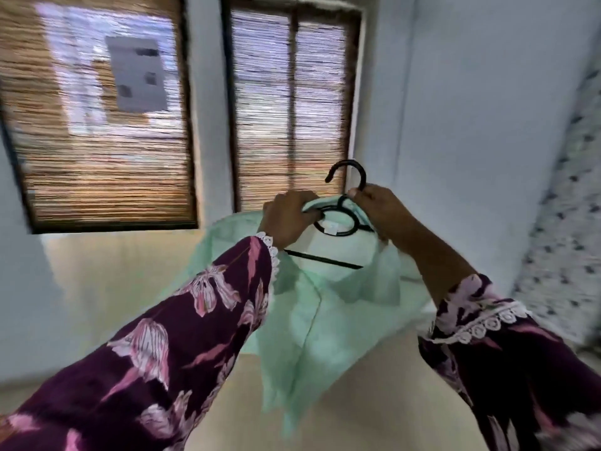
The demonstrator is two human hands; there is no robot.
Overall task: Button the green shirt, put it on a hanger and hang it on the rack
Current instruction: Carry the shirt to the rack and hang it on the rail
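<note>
The pale green shirt [328,320] hangs on a black hanger [338,222] held up in front of me at mid-frame. Its front placket looks closed down the middle, and its lower end dangles toward the floor. My left hand [287,216] grips the collar and the hanger's left side. My right hand [380,206] pinches the base of the hanger's hook [349,170] and the collar's right side. The hook stands free in the air, touching nothing. No rack is in view. The picture is motion-blurred.
Two windows with bamboo blinds [292,109] fill the far wall. A pale blue wall [471,125] runs on the right, and a patterned curtain or cloth [572,206] hangs at the far right. Cream floor [113,271] lies below.
</note>
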